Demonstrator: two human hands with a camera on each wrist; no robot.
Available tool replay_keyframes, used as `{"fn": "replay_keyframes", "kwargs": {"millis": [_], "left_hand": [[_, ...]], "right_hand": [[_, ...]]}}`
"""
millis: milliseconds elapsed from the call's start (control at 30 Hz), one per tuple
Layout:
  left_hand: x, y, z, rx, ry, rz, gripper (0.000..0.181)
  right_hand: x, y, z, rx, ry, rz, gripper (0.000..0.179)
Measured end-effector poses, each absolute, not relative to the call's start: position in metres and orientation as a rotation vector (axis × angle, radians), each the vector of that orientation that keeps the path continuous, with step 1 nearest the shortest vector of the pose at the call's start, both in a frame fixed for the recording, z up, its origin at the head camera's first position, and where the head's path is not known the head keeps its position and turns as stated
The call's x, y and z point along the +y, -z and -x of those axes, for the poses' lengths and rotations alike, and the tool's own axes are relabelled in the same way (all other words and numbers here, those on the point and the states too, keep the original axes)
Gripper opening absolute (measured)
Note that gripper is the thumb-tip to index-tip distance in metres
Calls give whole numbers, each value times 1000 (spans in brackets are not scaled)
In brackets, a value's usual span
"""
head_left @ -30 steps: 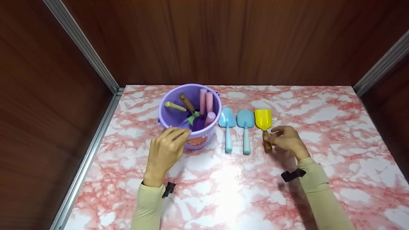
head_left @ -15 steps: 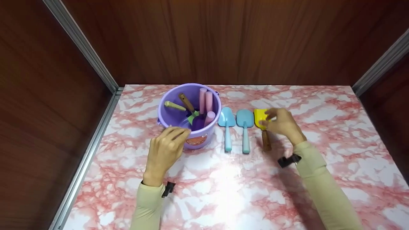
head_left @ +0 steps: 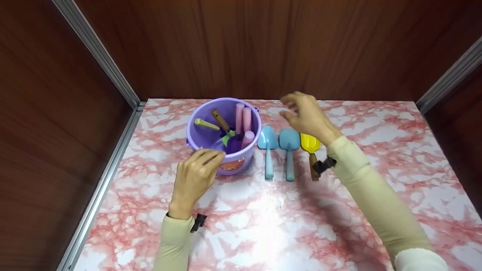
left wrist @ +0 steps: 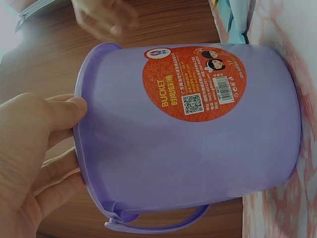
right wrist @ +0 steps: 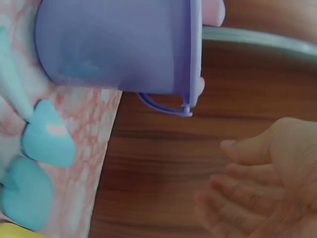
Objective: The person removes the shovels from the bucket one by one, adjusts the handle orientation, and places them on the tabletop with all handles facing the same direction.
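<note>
A purple bucket [head_left: 246,156] with an orange sticker stands upright on the table. My left hand [head_left: 196,175] holds its near rim; in the left wrist view the thumb [left wrist: 74,110] lies at the rim's outer edge, with other fingers beside it. Inside the bucket are pink handles [head_left: 246,121], a brown wooden handle [head_left: 220,119] and a pale green handle [head_left: 206,124]. My right hand [head_left: 307,114] hangs in the air with nothing in it, fingers loosely bent, beyond a yellow toy shovel [head_left: 310,143], whose brown handle is partly hidden by the wrist strap.
A light blue trowel [head_left: 267,139] and a teal shovel [head_left: 289,140] lie in a row between the bucket and the yellow shovel, handles toward me. Brown wooden panels [head_left: 263,49] wall in the red-and-white marbled table [head_left: 233,241] at the back and sides.
My right hand has left the yellow shovel's handle, passed up over its blade and moved left and away toward the back. The left hand keeps still on the bucket's rim.
</note>
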State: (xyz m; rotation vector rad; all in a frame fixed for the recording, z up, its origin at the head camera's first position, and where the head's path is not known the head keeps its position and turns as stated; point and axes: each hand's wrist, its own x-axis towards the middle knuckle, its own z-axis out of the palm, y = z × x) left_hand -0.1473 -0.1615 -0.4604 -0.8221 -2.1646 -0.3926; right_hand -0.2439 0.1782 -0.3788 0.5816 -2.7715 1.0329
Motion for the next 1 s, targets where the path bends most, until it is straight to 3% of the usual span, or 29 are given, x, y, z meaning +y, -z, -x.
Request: {"fn": "replay_keyframes", "kwargs": {"millis": [200, 567, 733, 867, 1000], "left_hand": [[-162, 461, 146, -2170, 384, 819, 22], [-163, 459, 146, -2191, 373, 819, 21], [-163, 459, 147, -2187, 371, 824, 21], [-163, 460, 147, -2184, 373, 822, 21], [-163, 459, 147, -2196, 371, 815, 21]], "right_hand": [[143, 364, 257, -2729, -762, -903, 35], [78, 368, 277, -2708, -278, -1237, 36], [61, 372, 285, -2700, 233, -1323, 40], [51, 377, 287, -2661, 531, -1328, 29], [45, 383, 287, -2662, 736, -1312, 31]]}}
